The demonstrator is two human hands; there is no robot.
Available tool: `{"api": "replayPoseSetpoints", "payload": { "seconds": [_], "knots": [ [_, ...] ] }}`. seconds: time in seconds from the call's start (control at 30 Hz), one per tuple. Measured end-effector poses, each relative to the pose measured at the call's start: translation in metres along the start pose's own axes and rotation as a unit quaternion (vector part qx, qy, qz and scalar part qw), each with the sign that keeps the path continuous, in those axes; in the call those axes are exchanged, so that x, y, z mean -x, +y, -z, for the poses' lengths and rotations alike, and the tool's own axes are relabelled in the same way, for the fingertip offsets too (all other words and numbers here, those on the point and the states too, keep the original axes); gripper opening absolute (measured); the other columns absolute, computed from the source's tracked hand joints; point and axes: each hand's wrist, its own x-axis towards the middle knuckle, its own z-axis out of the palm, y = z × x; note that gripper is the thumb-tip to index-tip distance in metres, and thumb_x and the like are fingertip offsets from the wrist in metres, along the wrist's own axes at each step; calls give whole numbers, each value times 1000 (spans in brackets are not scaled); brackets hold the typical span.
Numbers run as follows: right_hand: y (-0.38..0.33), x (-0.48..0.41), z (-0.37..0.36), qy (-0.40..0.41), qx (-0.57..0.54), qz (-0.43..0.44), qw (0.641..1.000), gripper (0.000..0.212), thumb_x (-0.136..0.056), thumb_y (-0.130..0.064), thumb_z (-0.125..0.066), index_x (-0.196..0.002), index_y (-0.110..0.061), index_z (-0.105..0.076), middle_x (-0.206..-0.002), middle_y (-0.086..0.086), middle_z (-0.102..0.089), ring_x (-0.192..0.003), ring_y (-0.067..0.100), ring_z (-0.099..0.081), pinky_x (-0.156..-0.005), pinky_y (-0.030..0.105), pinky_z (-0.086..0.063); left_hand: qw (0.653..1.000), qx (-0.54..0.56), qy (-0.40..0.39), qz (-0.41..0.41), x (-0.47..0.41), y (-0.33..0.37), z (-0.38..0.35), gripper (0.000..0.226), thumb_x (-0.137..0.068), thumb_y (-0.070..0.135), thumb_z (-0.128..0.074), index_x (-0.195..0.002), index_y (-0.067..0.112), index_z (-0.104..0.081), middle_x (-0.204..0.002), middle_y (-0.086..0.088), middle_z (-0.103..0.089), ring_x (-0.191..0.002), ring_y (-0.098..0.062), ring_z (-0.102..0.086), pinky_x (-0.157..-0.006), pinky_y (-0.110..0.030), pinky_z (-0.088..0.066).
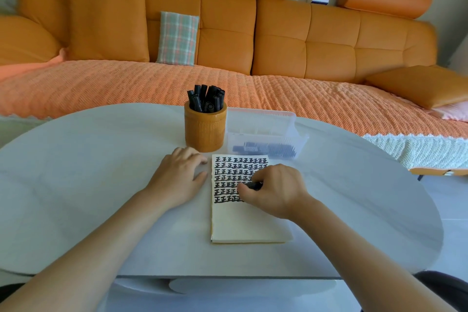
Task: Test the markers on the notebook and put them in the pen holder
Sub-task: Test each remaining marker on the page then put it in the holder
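A cream notebook (243, 225) lies open on the white table (101, 185), its upper half filled with rows of black marks. My right hand (273, 191) grips a black marker (254, 185) with its tip on the page at the end of the lowest rows. My left hand (181, 176) rests flat on the table just left of the notebook, fingers spread. An orange pen holder (205, 129) stands behind the notebook with several black markers (206, 99) upright in it.
A clear plastic box (266, 132) with its lid up sits right of the holder and holds more black markers (266, 149). An orange sofa (228, 40) with cushions runs behind the table. The table's front edge is near my forearms.
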Motion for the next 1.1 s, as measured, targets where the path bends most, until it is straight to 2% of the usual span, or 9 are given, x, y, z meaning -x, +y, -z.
{"api": "replayPoseSetpoints", "payload": {
  "seconds": [0.2,0.3,0.43,0.53,0.67,0.8,0.97,1.03,1.1],
  "knots": [
    [-7,-8,3,-14,-139,-23,990,47,-80,-73,-54,-77,-28,-65,-64,-11,-62,-63,6,-57,-58,29,-44,1000,4,-11,3,-7,-4,3,32,-94,42,-50,-122,28,-57,-123,9,-51,-115,-15,-43,-94,-31,-39],
    [-12,-24,9,16,-244,16,969,19,-94,-47,-58,-91,-31,-69,-63,-16,-58,-58,2,-51,-60,25,-39,998,48,28,40,-15,-3,8,21,-94,36,-53,-112,26,-59,-115,9,-55,-107,-12,-49,-85,-26,-43],
    [-28,-55,29,84,-344,29,935,16,-100,-20,-53,-110,-24,-65,-85,0,-62,-73,12,-57,-65,31,-52,976,119,139,115,-33,-8,18,19,-91,33,-59,-105,21,-52,-105,5,-52,-99,-14,-51,-75,-24,-42],
    [-44,-82,53,118,-454,28,883,22,-98,-9,-57,-114,-22,-64,-81,0,-63,-80,17,-66,-72,33,-60,957,181,178,140,-47,-14,25,41,-89,33,-62,-123,17,-46,-123,0,-48,-112,-18,-47,-86,-29,-42],
    [-61,-117,77,206,-480,24,852,15,-96,-14,-61,-103,-28,-64,-87,0,-72,-82,15,-69,-78,36,-58,935,267,173,154,-65,-19,33,71,-88,39,-63,-145,17,-28,-146,-1,-36,-132,-19,-38,-102,-38,-40],
    [-75,-139,82,238,-513,26,824,12,-97,-11,-60,-107,-16,-60,-97,8,-71,-86,20,-72,-74,36,-62,920,336,141,148,-77,-21,39,81,-87,45,-62,-152,22,-18,-155,3,-26,-140,-15,-28,-111,-43,-33],
    [-81,-149,65,232,-445,53,863,22,-93,-12,-66,-113,-18,-60,-91,2,-73,-79,10,-71,-68,20,-56,914,375,133,82,-78,-22,39,52,-88,35,-60,-136,38,-40,-133,14,-48,-124,-7,-44,-105,-40,-41],
    [-80,-149,57,221,-371,69,900,26,-92,-18,-68,-116,-26,-61,-86,-5,-73,-76,1,-68,-62,15,-52,915,375,128,80,-78,-23,41,56,-88,37,-63,-138,37,-38,-135,14,-47,-126,-8,-42,-104,-35,-39],
    [-78,-150,52,222,-316,74,920,26,-91,-26,-69,-116,-31,-65,-85,-15,-71,-83,-9,-63,-68,7,-47,918,368,119,84,-80,-25,43,64,-85,40,-67,-140,35,-34,-140,11,-43,-129,-10,-40,-104,-35,-38]
  ]
}}
